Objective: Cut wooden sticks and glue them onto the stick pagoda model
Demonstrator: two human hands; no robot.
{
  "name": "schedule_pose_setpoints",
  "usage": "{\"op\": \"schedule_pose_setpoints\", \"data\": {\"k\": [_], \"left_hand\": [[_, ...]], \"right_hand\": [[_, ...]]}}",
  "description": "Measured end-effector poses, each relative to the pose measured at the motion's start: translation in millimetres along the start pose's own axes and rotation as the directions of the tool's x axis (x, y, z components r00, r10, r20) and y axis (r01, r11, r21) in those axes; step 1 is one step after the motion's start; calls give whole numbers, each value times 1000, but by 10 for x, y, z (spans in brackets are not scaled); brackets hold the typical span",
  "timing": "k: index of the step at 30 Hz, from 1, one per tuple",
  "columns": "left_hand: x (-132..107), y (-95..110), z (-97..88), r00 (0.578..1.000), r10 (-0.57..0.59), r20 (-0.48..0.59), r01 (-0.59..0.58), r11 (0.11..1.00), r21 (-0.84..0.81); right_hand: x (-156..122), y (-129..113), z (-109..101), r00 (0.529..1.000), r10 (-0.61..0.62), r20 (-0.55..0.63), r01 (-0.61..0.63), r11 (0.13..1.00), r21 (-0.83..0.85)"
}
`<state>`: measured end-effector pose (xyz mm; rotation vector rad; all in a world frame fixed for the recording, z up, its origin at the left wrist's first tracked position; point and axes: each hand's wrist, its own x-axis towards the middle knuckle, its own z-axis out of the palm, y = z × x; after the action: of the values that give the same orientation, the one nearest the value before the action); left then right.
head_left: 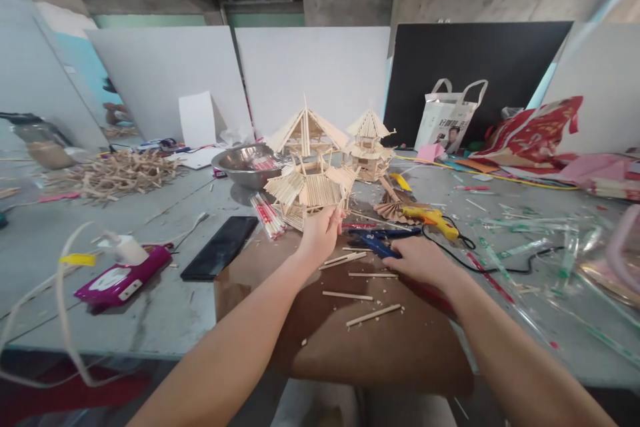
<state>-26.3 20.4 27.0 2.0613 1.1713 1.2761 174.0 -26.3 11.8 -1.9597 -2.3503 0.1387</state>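
A pagoda model [317, 190] built from thin wooden sticks stands in front of me. My left hand [320, 233] is closed in a pinch at its lower front edge; what the fingertips hold is hidden. To the right, my right hand [423, 260] is closed on the handle of a blue pair of pliers [380, 245] lying low over the brown board [320, 353]. Several loose sticks [374, 315] and small chips are scattered on that board between my arms. A second, smaller tower [370, 147] of sticks stands behind on the right.
A yellow glue gun [433, 219] lies right of the pliers, its dark cord trailing right. Left are a black phone [220, 248], a purple power strip [125, 277] and a metal bowl [245, 167]. Wood pieces [120, 173] are heaped farther left; plastic wrappers [540, 250] litter the right.
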Motion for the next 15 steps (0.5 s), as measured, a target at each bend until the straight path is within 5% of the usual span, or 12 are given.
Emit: {"op": "schedule_pose_setpoints", "data": {"k": [9,15], "left_hand": [[-46,7,54,997,-78,-2,77,991,-110],[-38,-41,75,989,-132,-67,122,984,-132]], "right_hand": [[47,203,-116,990,61,-124,-29,969,247],[29,259,-149,973,126,-194,17,798,602]]}}
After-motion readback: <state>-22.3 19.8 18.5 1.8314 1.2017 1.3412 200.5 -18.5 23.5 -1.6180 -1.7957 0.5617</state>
